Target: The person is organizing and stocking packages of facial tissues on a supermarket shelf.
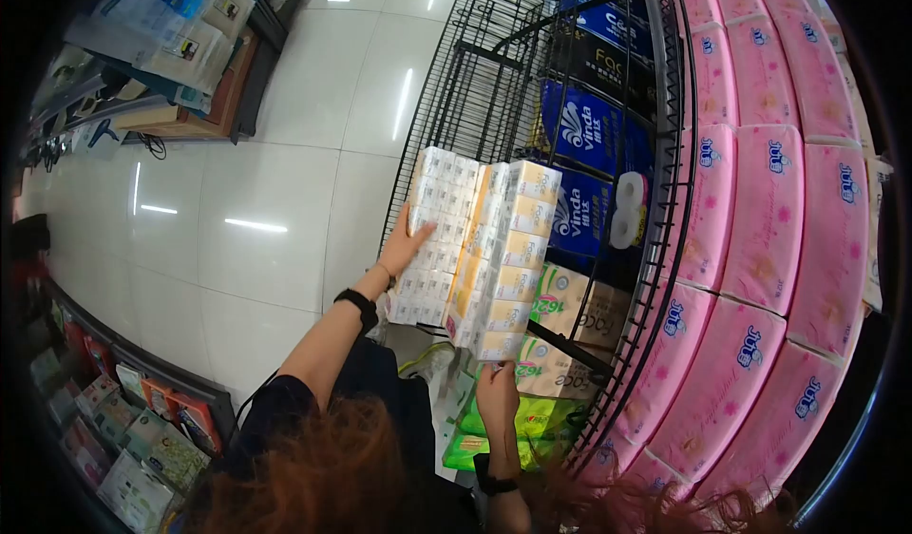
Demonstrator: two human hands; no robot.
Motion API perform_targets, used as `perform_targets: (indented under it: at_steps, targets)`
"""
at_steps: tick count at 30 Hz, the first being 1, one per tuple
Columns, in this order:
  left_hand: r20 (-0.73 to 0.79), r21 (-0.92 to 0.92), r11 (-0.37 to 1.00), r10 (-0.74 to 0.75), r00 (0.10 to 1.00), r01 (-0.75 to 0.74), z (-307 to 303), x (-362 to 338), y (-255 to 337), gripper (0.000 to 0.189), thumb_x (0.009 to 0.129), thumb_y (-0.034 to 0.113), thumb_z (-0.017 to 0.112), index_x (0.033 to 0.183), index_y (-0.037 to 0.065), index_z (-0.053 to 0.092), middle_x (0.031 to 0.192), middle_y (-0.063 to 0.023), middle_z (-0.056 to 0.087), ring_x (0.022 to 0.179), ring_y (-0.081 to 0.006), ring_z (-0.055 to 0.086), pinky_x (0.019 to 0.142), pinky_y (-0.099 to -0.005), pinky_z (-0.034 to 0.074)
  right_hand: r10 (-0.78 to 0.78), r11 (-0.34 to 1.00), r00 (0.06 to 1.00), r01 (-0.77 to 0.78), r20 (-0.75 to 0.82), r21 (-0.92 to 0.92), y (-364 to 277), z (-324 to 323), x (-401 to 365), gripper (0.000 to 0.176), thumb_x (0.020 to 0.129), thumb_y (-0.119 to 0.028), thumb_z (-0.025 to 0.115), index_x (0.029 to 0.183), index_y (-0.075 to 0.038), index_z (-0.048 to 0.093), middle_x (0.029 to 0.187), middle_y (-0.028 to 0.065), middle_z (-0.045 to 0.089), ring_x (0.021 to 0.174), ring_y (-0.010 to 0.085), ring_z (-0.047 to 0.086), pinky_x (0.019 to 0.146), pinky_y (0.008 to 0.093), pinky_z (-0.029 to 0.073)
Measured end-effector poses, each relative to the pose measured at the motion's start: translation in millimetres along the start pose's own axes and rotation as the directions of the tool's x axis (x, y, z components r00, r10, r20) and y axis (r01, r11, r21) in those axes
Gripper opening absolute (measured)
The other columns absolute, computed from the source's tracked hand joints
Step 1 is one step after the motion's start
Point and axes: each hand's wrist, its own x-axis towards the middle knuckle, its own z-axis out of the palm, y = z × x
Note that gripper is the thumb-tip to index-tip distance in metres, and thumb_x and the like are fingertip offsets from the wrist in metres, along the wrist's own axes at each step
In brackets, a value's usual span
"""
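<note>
Bundles of white and yellow-orange pocket tissue packs lie side by side at the near end of a black wire rack, in the middle of the head view. My left hand grips the outer left side of the left bundle, its thumb lying over the top. At the near end of the right-hand tissue bundle, the fingers of my right hand are closed against the lower edge. Their tips are partly hidden beneath it. Both wrists wear black bands.
The black wire rack stretches away ahead. Pink tissue packs are stacked along the right. Blue Vinda packs and green packs sit on a lower shelf. Tiled floor lies left, with a goods shelf at lower left.
</note>
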Motion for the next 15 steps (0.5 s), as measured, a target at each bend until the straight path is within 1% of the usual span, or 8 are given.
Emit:
perform_targets:
  at_steps: [2, 3, 4, 6, 7, 9, 10, 15]
  targets:
    - [0.023, -0.07, 0.997, -0.03, 0.999, 0.031, 2, 5, -10, 0.085, 0.082, 0.048, 0.055, 0.138, -0.003, 0.016, 0.138, -0.022, 0.028, 0.127, -0.0276, 0.029, 0.102, -0.0315, 0.027, 0.07, 0.995, 0.99, -0.061, 0.126, -0.077, 7, -12, 4, 0.036, 0.08, -0.023, 0.045, 0.107, 0.0, 0.046, 0.101, 0.0237, 0.057, 0.091, 0.0402, 0.056, 0.077, 0.0482, 0.042]
    - [0.03, -0.105, 0.993, -0.041, 0.999, 0.044, 1, 8, -12, 0.085, 0.082, 0.05, 0.054, 0.138, -0.002, 0.016, 0.141, -0.0223, 0.023, 0.131, -0.0278, 0.023, 0.104, -0.0319, 0.024, 0.069, 0.995, 0.989, -0.059, 0.129, -0.075, 12, -13, 6, 0.036, 0.08, -0.023, 0.045, 0.107, 0.0, 0.046, 0.101, 0.0237, 0.057, 0.091, 0.0402, 0.056, 0.077, 0.0482, 0.042]
    - [0.025, -0.105, 0.994, -0.039, 0.999, 0.042, 0, 9, -13, 0.085, 0.082, 0.05, 0.054, 0.138, -0.002, 0.016, 0.141, -0.0223, 0.023, 0.131, -0.0278, 0.023, 0.104, -0.0319, 0.024, 0.101, 0.993, 0.984, -0.091, 0.147, -0.071, 19, -13, 9, 0.036, 0.08, -0.023, 0.045, 0.108, 0.0, 0.047, 0.102, 0.024, 0.057, 0.091, 0.0402, 0.056, 0.077, 0.0482, 0.042]
    - [-0.017, 0.018, 0.999, -0.039, 0.999, 0.039, 2, 9, -15, 0.084, 0.082, 0.054, 0.051, 0.139, 0.002, 0.017, 0.145, -0.0198, 0.014, 0.136, -0.0313, 0.001, 0.108, -0.0385, 0.011, 0.127, 0.991, 0.98, -0.119, 0.155, -0.057, 26, -17, 14, 0.032, 0.08, -0.018, 0.045, 0.106, 0.0, 0.05, 0.103, 0.0248, 0.056, 0.091, 0.04, 0.056, 0.078, 0.0474, 0.043]
    - [-0.019, 0.016, 0.999, -0.044, 0.999, 0.044, 2, 10, -17, 0.084, 0.082, 0.054, 0.051, 0.139, 0.002, 0.017, 0.145, -0.0198, 0.014, 0.136, -0.0313, 0.001, 0.108, -0.0385, 0.011, 0.129, 0.991, 0.979, -0.12, 0.157, -0.062, 26, -23, 16, 0.032, 0.08, -0.018, 0.045, 0.106, 0.0, 0.05, 0.103, 0.0248, 0.056, 0.091, 0.04, 0.056, 0.078, 0.0474, 0.043]
    - [0.028, 0.074, 0.996, -0.057, 0.998, 0.055, -1, 11, -20, 0.083, 0.082, 0.058, 0.047, 0.141, 0.008, 0.016, 0.147, -0.0169, 0.005, 0.133, -0.0345, -0.015, 0.107, -0.0451, 0.001, 0.055, 0.998, 0.981, -0.048, 0.184, -0.045, 20, -36, 18, 0.029, 0.08, -0.015, 0.044, 0.104, 0.001, 0.051, 0.101, 0.0249, 0.057, 0.093, 0.0398, 0.055, 0.078, 0.0456, 0.043]
    - [0.025, 0.076, 0.995, -0.06, 0.998, 0.058, -1, 11, -21, 0.083, 0.082, 0.058, 0.047, 0.141, 0.008, 0.016, 0.147, -0.0169, 0.005, 0.133, -0.0345, -0.015, 0.107, -0.0451, 0.001, -0.04, 0.999, 0.99, 0.037, 0.134, 0.019, 15, -40, 18, 0.027, 0.081, -0.014, 0.044, 0.102, 0.0, 0.052, 0.099, 0.0239, 0.058, 0.092, 0.04, 0.055, 0.076, 0.0445, 0.043]
    - [0.044, 0.106, 0.994, -0.022, 0.999, 0.017, -1, 19, -34, 0.082, 0.083, 0.06, 0.044, 0.142, 0.013, 0.012, 0.147, -0.0179, 0.001, 0.132, -0.0374, -0.016, 0.106, -0.0505, -0.002, -0.089, 0.993, 0.983, 0.075, 0.16, 0.095, 5, -39, 21, 0.028, 0.081, -0.016, 0.043, 0.104, -0.002, 0.051, 0.098, 0.0221, 0.058, 0.091, 0.0396, 0.054, 0.077, 0.0443, 0.043]
